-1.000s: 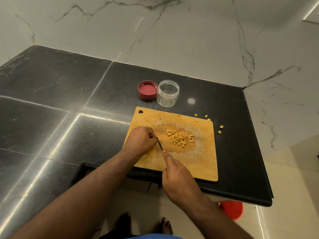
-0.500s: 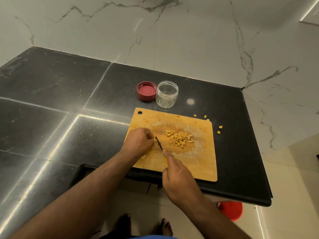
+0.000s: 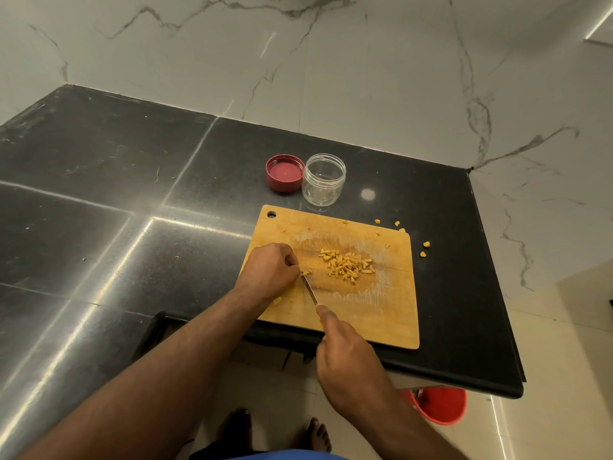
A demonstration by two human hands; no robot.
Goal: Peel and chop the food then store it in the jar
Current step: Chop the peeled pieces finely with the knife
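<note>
A wooden cutting board (image 3: 365,313) is laid on the black stone counter (image 3: 99,194), close to the counter's near edge. At the board's centre a heap of chopped yellow pieces (image 3: 346,267) is gathered, and a small uncut piece (image 3: 305,271) is seen at about 9 o'clock from that heap, pinched under the curled fingertips of the left hand (image 3: 268,272). The right hand (image 3: 348,356) is closed around the handle of a knife (image 3: 310,291) — the index finger is stretched along the spine, and the blade tip is set against the small piece just beside the left fingertips. Whether the edge is already through the piece cannot be told. At 12 o'clock from the board a clear jar (image 3: 324,179) stands upright and open, with a few yellow specks inside; its red lid (image 3: 284,172) is placed upside down at the jar's 9 o'clock, touching or nearly touching it. Stray yellow bits (image 3: 425,244) are scattered on the counter at 2 o'clock from the heap, off the board's far right corner. A red bucket (image 3: 438,405) is partly seen on the floor below the counter edge, at 5 o'clock — and bare feet (image 3: 318,433) are visible at the bottom.
</note>
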